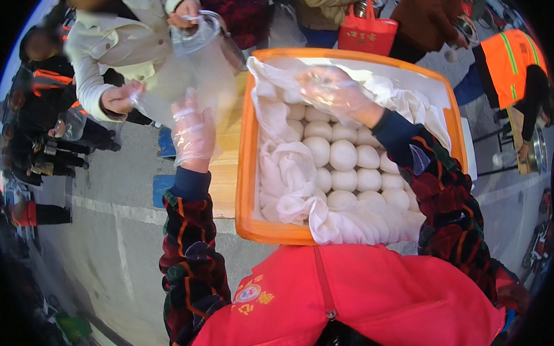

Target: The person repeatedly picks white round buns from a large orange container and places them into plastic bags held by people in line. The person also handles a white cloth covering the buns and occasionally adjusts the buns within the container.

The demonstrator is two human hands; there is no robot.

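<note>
My left hand, in a clear plastic glove, is raised with its fingers apart beside a translucent plastic bag. A person in a white jacket holds that bag; whether my fingertips touch it is unclear. My right hand, gloved the same way, hovers over the far part of an orange-rimmed crate. Its fingers are curled and blurred, so I cannot tell if anything is inside them. Rows of round white steamed buns fill the crate. White cloth lies bunched around them, with some draped over the near rim.
The crate rests on a wooden table with blue stools at its left. Someone beyond carries a red bag. At right, a person in an orange vest bends over a metal basin. Several people stand at left.
</note>
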